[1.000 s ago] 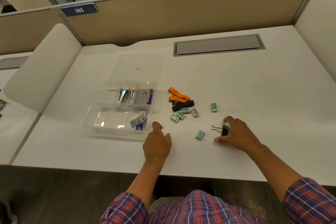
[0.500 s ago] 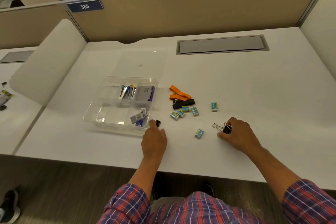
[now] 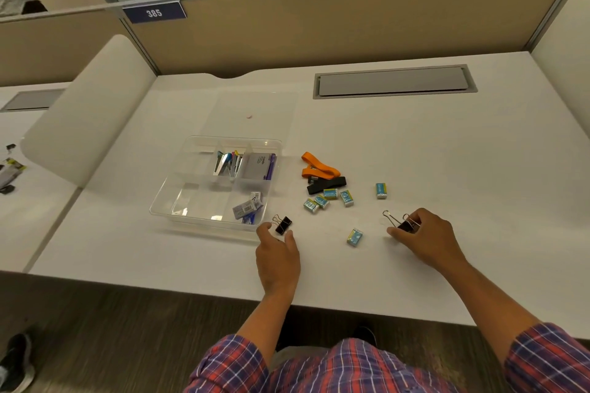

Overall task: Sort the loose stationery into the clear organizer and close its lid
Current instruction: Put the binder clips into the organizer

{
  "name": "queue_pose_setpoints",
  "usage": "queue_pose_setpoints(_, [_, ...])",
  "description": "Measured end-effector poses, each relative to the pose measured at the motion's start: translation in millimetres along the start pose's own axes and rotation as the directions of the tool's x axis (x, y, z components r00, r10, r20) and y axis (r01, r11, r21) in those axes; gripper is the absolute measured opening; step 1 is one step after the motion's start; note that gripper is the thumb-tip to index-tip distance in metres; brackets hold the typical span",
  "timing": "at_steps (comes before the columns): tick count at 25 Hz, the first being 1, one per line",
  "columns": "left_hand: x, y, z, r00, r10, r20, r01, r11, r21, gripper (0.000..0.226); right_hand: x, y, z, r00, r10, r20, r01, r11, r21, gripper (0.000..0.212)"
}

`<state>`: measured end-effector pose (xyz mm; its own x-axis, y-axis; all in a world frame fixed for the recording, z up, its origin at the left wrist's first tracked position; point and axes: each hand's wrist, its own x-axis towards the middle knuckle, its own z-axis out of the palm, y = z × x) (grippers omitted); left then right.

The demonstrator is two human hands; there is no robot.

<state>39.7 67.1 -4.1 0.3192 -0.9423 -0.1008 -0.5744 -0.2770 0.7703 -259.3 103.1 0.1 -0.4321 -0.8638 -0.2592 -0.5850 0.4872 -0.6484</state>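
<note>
Head view: right hand [image 3: 424, 236] pinches a large binder clip [image 3: 400, 222], ready for lifting; left hand [image 3: 277, 252] brackets a small binder clip [image 3: 282, 224], grasp indeterminate. The latter lies just beside the clear organizer [image 3: 166, 201], lidless for loading.

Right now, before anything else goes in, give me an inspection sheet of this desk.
Surface: white desk, stationery spread near its front edge.
Job's things: clear organizer open, partly filled; its lid flat behind it; six small blue boxes, orange strap, black strap loose to its right.
Clutter: nothing seen.
Grippers: left hand at small binder clip, grip unclear; right hand pinches larger binder clip.
Cables: nothing seen; grey hatch shut.
Surroundings: beige partition with sign 385; neighbouring desk at left.
</note>
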Motion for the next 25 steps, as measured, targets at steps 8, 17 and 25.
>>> queue_pose_setpoints(8, [18, 9, 8, 0.999, 0.001, 0.040, -0.010, 0.970, 0.242, 0.034, 0, -5, 2, 1.000, 0.001, 0.003, -0.001, 1.000, 0.007, 0.039])
queue_pose_setpoints(17, [20, 34, 15, 0.988, 0.063, 0.138, -0.058, 0.998, -0.038, 0.007, 4, -23, 1, 0.992, 0.128, -0.016, -0.114, 0.929, 0.351, 0.043])
queue_pose_setpoints(25, [56, 64, -33, 0.972, 0.098, 0.215, -0.004, 0.917, -0.399, 0.011, 11, -103, 26, 0.991, 0.122, 0.057, -0.128, 0.724, 0.677, 0.023])
